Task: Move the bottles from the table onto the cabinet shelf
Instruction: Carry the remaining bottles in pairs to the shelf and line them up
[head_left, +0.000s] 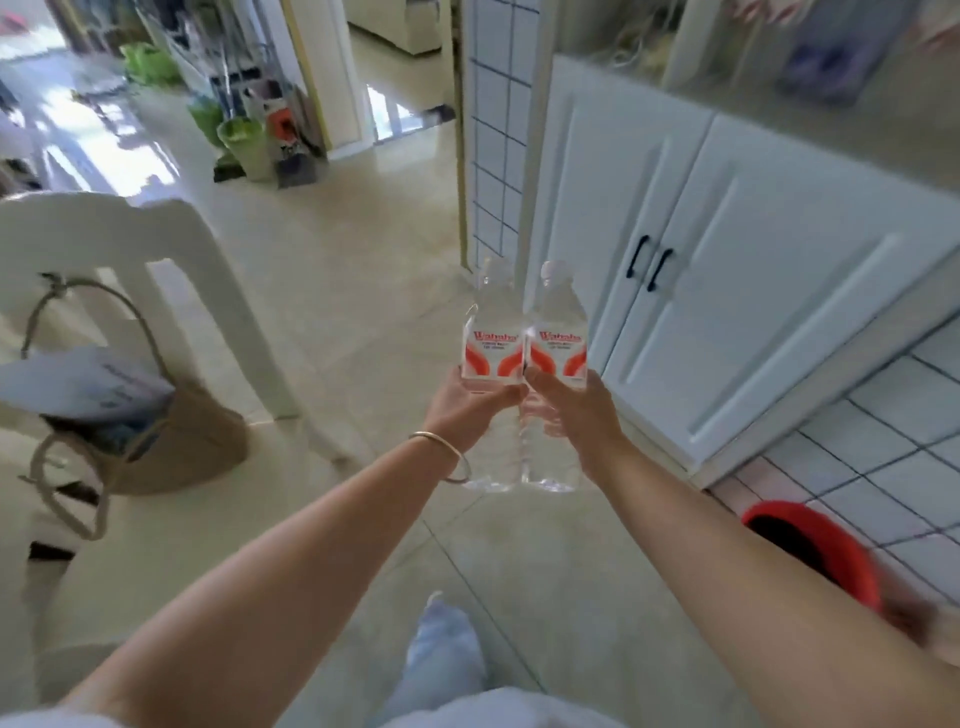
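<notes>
Nearest you, a pale trouser leg (441, 660) steps forward over the tiled floor (332, 291), so you look to be mid-walk, carrying rather than placing. Your left hand (467, 408) curls round the lower body of the left bottle (491, 343), and your right hand (576, 410) wraps the right bottle (558, 348) the same way. Both bottles stand upright, side by side and touching, probably pressed together to steady them as you move. That makes two bottles, one per hand, each clear with a red-and-white label. A single bangle (441, 452) sits on your left wrist. A red bucket (821, 551) stands low at your right, and a white chair (156, 249) with one woven bag (171, 441) stands at your left. Beyond, the white cabinet (753, 291) shows two closed doors with two black handles; its shelf above is blurred.
</notes>
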